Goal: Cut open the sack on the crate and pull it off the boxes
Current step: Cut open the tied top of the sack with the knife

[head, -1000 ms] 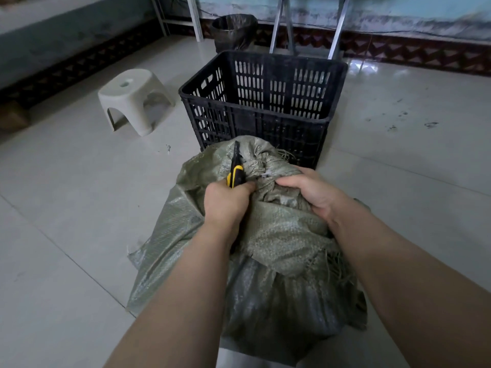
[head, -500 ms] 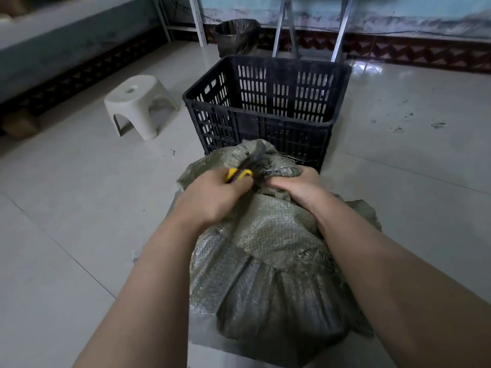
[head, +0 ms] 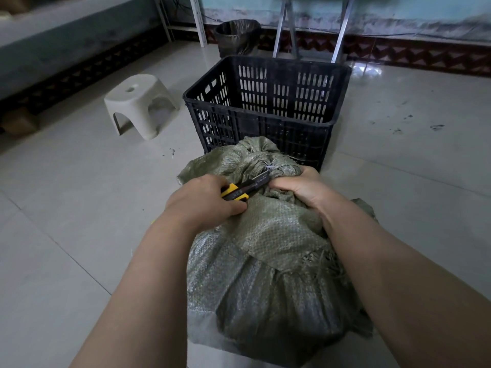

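Note:
A grey-green woven sack (head: 268,264) bulges in front of me, its tied neck (head: 259,158) bunched at the far end. My left hand (head: 204,200) grips a yellow-and-black utility knife (head: 244,188), its blade tip lying against the neck just beside my right hand. My right hand (head: 297,188) is closed on the bunched sack fabric below the tie. Whatever the sack covers is hidden, and so is whatever it rests on.
An empty black slotted plastic crate (head: 265,112) stands on the tiled floor just beyond the sack. A white plastic stool (head: 140,104) sits to the left. A dark bin (head: 236,37) and metal stand legs (head: 313,27) are against the far wall.
The knife was upright at the neck a second ago; my left hand has swung it down so it now lies flat, pointing right at the tie. My right hand kept its grip.

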